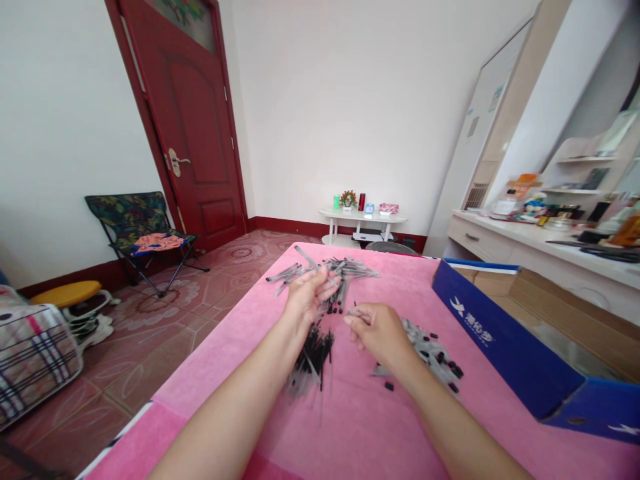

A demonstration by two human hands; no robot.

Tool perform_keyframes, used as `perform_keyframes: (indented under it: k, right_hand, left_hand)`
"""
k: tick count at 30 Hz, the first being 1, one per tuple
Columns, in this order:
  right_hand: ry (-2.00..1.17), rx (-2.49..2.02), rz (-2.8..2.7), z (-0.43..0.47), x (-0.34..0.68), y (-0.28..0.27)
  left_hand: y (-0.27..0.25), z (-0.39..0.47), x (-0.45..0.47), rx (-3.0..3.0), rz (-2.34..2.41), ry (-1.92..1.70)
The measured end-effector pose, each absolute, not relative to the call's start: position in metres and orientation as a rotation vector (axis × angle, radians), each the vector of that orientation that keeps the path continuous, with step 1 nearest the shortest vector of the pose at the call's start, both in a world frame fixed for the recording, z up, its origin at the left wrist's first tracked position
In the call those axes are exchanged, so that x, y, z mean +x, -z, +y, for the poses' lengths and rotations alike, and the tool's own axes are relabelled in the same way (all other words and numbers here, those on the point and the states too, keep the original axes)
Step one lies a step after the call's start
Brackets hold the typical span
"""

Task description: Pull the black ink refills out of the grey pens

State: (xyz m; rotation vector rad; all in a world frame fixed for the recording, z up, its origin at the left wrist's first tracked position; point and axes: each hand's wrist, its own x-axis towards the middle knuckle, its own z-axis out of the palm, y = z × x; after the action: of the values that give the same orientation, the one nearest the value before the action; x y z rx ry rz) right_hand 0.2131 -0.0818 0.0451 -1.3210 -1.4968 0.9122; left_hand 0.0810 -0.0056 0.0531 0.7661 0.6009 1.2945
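In my left hand (311, 293), the fingers close round a slim grey translucent tube (303, 255) that looks like a pen barrel, its far end pointing up and left. My right hand (370, 325) is held in a pinch to the right of it; a tiny dark tip shows above the fingers, but the thing itself is mostly hidden. Beyond my left hand lies a heap of similar grey tubes with dark ends (357, 268). Below that hand spreads a bundle of thin black and clear sticks (315, 353), like pen refills. Beside my right wrist is a pile of short translucent pieces with black ends (430, 350).
A pink cloth (225, 380) covers the table. An open blue cardboard box (505, 340) stands along its right side. Past it is a white dresser (493, 237) with bottles. A small white table (330, 215) stands by the wall, and a folding chair (125, 217) at left.
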Motion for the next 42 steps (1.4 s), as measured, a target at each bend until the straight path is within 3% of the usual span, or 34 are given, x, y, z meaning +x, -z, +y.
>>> perform_keyframes:
  k: [3,12,21,26,33,37,42]
  right_hand:
    - [-0.915,-1.367,-1.431,-0.081,0.209,-0.046]
    - [-1.520,-0.930,-0.872,-0.082,0.215,-0.058]
    - [-1.259,-0.992,-1.032,-0.082,0.212,-0.052]
    - [-1.073,-0.973,-1.015,-0.079,0.229,-0.060]
    - [-1.223,-0.841,-0.876,-0.075,0.252,-0.071]
    - [-1.381,-0.715,-0.690,-0.075,0.246,-0.072]
    - [-1.269,-0.775,-0.724,-0.081,0.228,-0.069]
  left_hand:
    - [-0.058,0.007,0.066,0.713,0.614,-1.360]
    - [-0.062,-0.014,0.081,0.924,0.644,-1.171]
    - [-0.067,-0.026,0.089,1.158,0.727,-1.181]
    - [-0.061,-0.030,0.091,1.466,0.726,-1.003]
    - [-0.064,-0.035,0.088,1.398,0.464,-0.649]
    - [-0.068,-0.036,0.090,1.335,0.400,-0.844]
    - [-0.062,-0.038,0.100,1.388,0.468,-1.122]
